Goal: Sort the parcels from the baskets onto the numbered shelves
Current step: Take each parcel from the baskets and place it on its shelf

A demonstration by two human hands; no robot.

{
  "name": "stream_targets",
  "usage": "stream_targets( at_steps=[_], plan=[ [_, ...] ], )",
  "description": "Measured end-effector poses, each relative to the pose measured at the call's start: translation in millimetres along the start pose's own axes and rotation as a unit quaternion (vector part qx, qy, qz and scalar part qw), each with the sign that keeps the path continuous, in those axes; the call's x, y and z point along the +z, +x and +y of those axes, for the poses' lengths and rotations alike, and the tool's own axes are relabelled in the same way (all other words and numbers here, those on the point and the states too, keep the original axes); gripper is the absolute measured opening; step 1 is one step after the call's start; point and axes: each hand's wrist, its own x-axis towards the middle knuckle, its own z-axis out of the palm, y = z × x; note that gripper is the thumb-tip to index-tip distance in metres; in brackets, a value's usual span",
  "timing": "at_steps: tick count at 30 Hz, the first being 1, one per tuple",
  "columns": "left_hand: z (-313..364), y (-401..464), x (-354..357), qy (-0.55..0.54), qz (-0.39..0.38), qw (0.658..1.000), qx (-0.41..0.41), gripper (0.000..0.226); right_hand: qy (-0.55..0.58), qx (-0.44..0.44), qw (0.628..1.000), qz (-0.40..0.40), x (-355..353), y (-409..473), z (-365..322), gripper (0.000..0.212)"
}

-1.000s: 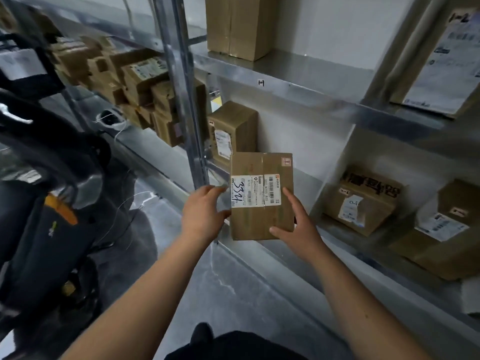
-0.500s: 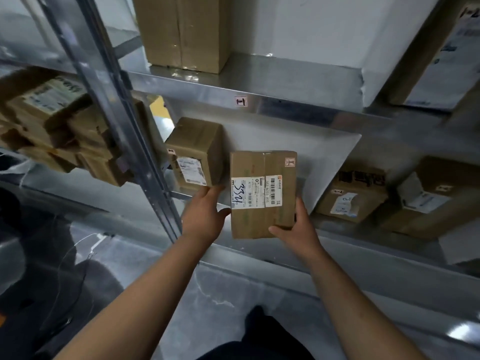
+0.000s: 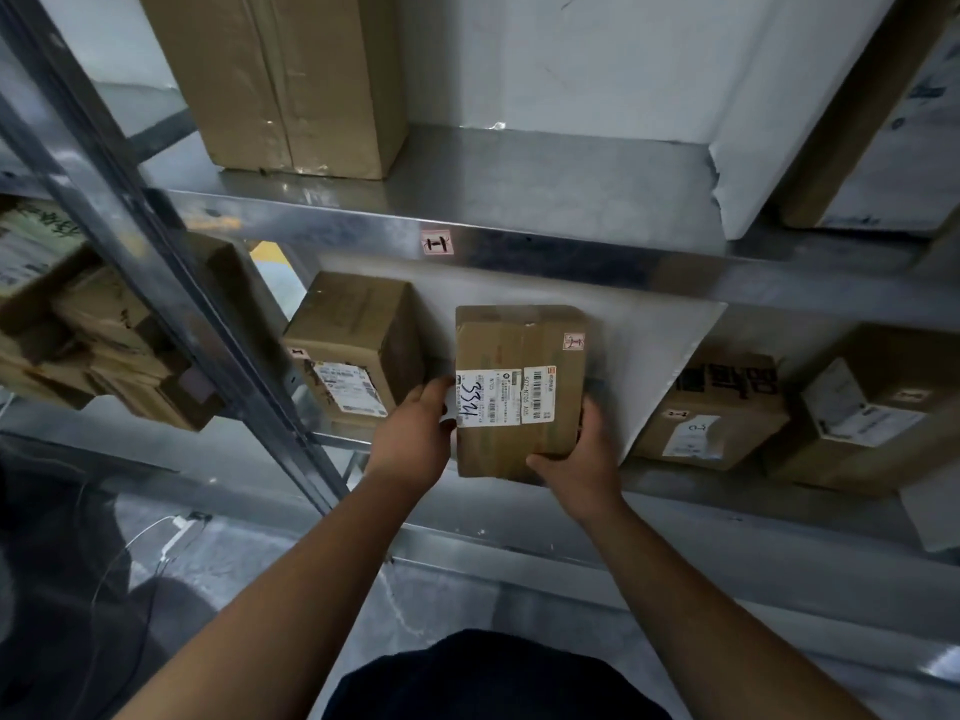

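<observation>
A small brown cardboard parcel (image 3: 519,439) with a white label, handwritten "334", and a small pink sticker is upright at the front of the middle shelf (image 3: 467,543). My left hand (image 3: 413,439) grips its left edge. My right hand (image 3: 582,454) holds its lower right corner, fingers wrapped behind. The shelf edge above carries a pink tag (image 3: 437,243) marked "1". The parcel's bottom edge is hidden by my right hand, so contact with the shelf cannot be told.
Another labelled box (image 3: 358,350) stands just left of the parcel. A white divider panel (image 3: 665,366) is behind it, with two more boxes (image 3: 727,407) to the right. A steel upright post (image 3: 171,283) rises at left. A tall carton (image 3: 291,80) sits on the upper shelf.
Both hands have carried the parcel forward and up to the shelf bay marked 1, beside the box on the left. The view has swung toward the shelves.
</observation>
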Motion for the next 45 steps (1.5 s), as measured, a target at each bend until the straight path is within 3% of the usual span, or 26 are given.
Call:
stream_targets(
  at_steps=[5,11,20,26,33,37,41,45],
  plan=[
    [-5.2,4.3,19.5,-0.086,-0.028,0.996,0.021,0.068,-0.053,0.004,0.996,0.073,14.5,13.1,10.3,0.099],
    [-21.5,6.0,35.0,-0.169,-0.066,0.983,0.003,0.083,0.001,0.011,0.998,0.061,29.9,9.7,18.4,0.081],
    [-38.0,20.3,50.0,-0.278,-0.130,0.952,-0.020,0.067,0.022,0.071,0.995,0.073,41.5,20.4,17.5,0.082],
    [-34.7,38.6,42.2,-0.304,-0.176,0.936,-0.026,0.070,0.016,0.123,0.990,0.070,44.0,28.8,-3.3,0.088],
    [-31.8,43.2,32.2,-0.324,-0.197,0.924,-0.045,0.064,0.009,0.125,0.991,0.057,40.6,27.2,-16.6,0.082],
    [-37.7,38.6,30.6,-0.220,-0.204,0.953,-0.037,0.064,-0.021,0.126,0.988,0.091,41.6,3.8,-12.6,0.071],
    [-51.3,17.8,26.0,-0.116,-0.209,0.971,0.025,0.072,-0.068,0.180,0.980,0.050,41.6,-28.1,-4.2,0.070],
    [-57.7,3.2,23.8,-0.043,-0.238,0.965,0.102,0.065,-0.118,0.165,0.979,-0.007,46.8,-53.4,-2.9,0.070]
  ],
)
